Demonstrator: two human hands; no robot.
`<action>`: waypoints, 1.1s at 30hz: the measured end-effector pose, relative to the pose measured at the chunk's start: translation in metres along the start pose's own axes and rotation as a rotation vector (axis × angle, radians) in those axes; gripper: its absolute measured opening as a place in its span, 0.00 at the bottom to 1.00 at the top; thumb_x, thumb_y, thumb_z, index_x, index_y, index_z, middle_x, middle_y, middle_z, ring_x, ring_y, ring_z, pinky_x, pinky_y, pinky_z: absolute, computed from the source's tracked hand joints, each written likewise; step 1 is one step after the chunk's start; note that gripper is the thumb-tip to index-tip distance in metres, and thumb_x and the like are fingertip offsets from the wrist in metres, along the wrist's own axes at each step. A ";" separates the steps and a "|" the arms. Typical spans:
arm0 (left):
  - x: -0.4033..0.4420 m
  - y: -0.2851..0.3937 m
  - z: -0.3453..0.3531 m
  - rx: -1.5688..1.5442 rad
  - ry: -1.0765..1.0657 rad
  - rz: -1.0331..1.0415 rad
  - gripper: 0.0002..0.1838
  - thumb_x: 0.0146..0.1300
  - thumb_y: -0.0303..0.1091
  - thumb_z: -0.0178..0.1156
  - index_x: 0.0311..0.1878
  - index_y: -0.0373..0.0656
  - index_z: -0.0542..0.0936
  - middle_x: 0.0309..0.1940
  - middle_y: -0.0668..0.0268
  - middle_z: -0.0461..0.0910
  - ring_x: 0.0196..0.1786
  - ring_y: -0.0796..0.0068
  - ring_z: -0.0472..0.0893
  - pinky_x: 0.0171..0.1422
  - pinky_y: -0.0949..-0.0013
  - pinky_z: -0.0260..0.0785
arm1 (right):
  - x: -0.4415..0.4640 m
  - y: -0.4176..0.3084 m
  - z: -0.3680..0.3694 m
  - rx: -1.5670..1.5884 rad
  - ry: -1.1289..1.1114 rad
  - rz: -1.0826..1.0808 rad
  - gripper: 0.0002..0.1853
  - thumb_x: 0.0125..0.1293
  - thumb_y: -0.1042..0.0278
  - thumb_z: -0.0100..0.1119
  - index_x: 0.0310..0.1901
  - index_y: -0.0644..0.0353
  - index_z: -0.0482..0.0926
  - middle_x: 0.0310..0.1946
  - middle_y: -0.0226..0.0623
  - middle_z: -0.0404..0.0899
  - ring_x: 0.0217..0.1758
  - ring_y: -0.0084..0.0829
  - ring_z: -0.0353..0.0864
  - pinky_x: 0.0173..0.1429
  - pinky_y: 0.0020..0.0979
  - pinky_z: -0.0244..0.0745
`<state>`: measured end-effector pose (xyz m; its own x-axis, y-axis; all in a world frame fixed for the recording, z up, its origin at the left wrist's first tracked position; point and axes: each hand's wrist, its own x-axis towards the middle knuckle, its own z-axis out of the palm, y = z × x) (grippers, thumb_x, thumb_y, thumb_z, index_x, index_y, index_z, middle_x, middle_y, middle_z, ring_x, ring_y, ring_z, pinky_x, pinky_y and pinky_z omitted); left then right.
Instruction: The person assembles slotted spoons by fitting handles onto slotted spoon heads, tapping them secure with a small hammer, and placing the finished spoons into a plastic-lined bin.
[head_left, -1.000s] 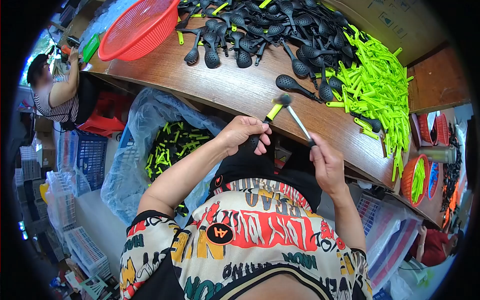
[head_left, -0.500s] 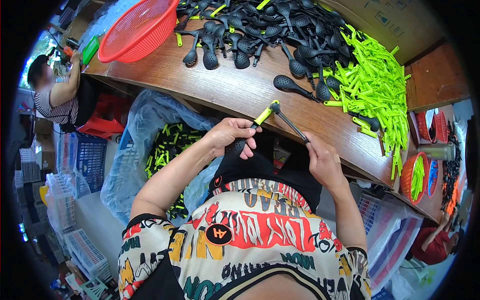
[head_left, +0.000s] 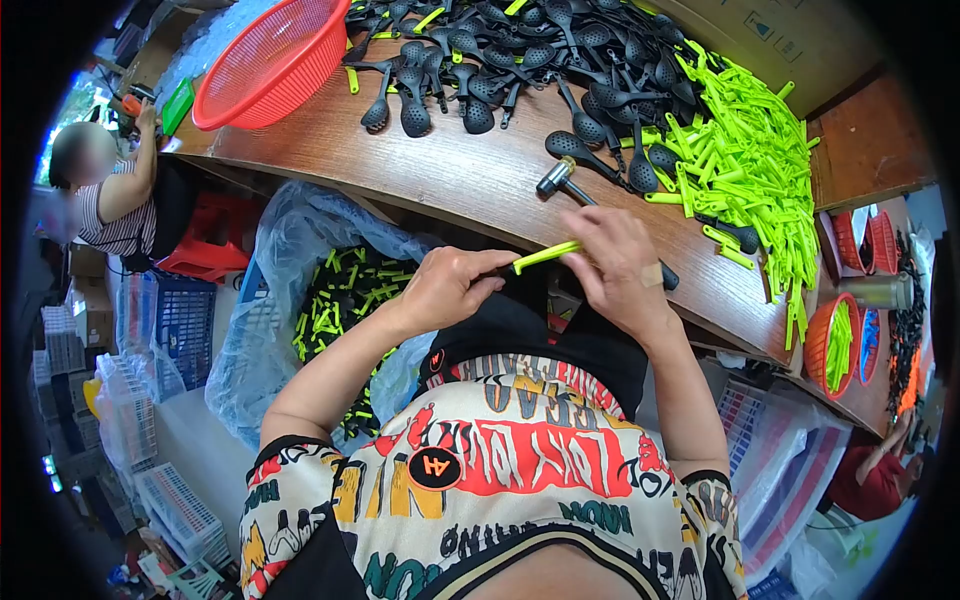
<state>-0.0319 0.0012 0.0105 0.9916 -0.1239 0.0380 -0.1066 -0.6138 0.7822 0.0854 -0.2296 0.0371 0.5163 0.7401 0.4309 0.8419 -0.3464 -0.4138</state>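
Note:
My left hand (head_left: 452,288) is closed on a black perforated spoon with a lime-green handle (head_left: 545,257); the fingers hide its bowl. The handle points right, over the table's front edge. At the handle's far end is my right hand (head_left: 622,268), slightly blurred, its thumb and fingers closing round the tip. Behind this hand a small hammer (head_left: 557,180) lies at the table edge, its metal head to the upper left and its dark grip showing past the wrist side.
Black perforated spoons (head_left: 590,95) heap at the back of the table (head_left: 300,150), beside a pile of green handles (head_left: 750,150). A red basket (head_left: 265,75) stands at the left. Below, a plastic-lined bin (head_left: 240,340) holds green-and-black pieces. A co-worker (head_left: 110,190) is at far left.
My right hand has let go of the hammer, which now lies on the table, and has moved to the green handle's end. The spoon's handle has swung lower, toward level.

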 end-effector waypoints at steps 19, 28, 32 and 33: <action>-0.024 -0.027 -0.070 0.837 -0.611 -0.323 0.29 0.51 0.43 0.74 0.58 0.47 0.82 0.39 0.53 0.85 0.47 0.52 0.84 0.52 0.54 0.75 | -0.022 0.032 -0.017 -0.154 0.164 0.181 0.06 0.60 0.71 0.65 0.39 0.59 0.84 0.32 0.38 0.82 0.37 0.40 0.80 0.42 0.40 0.70; 0.113 0.040 -0.031 0.403 0.048 0.142 0.12 0.60 0.35 0.64 0.45 0.40 0.84 0.31 0.52 0.84 0.39 0.47 0.83 0.44 0.51 0.74 | -0.020 0.101 -0.032 -0.618 0.068 0.379 0.07 0.60 0.65 0.65 0.39 0.55 0.84 0.31 0.38 0.79 0.38 0.41 0.80 0.41 0.42 0.73; 0.172 0.027 0.008 0.696 0.164 0.355 0.05 0.54 0.29 0.62 0.32 0.40 0.83 0.24 0.54 0.82 0.36 0.51 0.83 0.43 0.53 0.72 | -0.022 0.106 -0.032 -0.633 0.163 0.383 0.08 0.58 0.64 0.67 0.38 0.55 0.83 0.31 0.39 0.78 0.38 0.42 0.80 0.41 0.43 0.74; 0.182 0.025 0.013 0.743 0.156 0.379 0.04 0.53 0.28 0.61 0.31 0.40 0.84 0.24 0.54 0.83 0.37 0.52 0.83 0.43 0.54 0.72 | -0.022 0.106 -0.034 -0.637 0.201 0.415 0.08 0.58 0.64 0.67 0.38 0.55 0.83 0.31 0.39 0.78 0.38 0.42 0.80 0.41 0.43 0.75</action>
<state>0.1452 -0.0472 0.0286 0.8719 -0.3493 0.3431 -0.4007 -0.9118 0.0899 0.1682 -0.3021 0.0108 0.7759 0.3804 0.5033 0.4704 -0.8804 -0.0597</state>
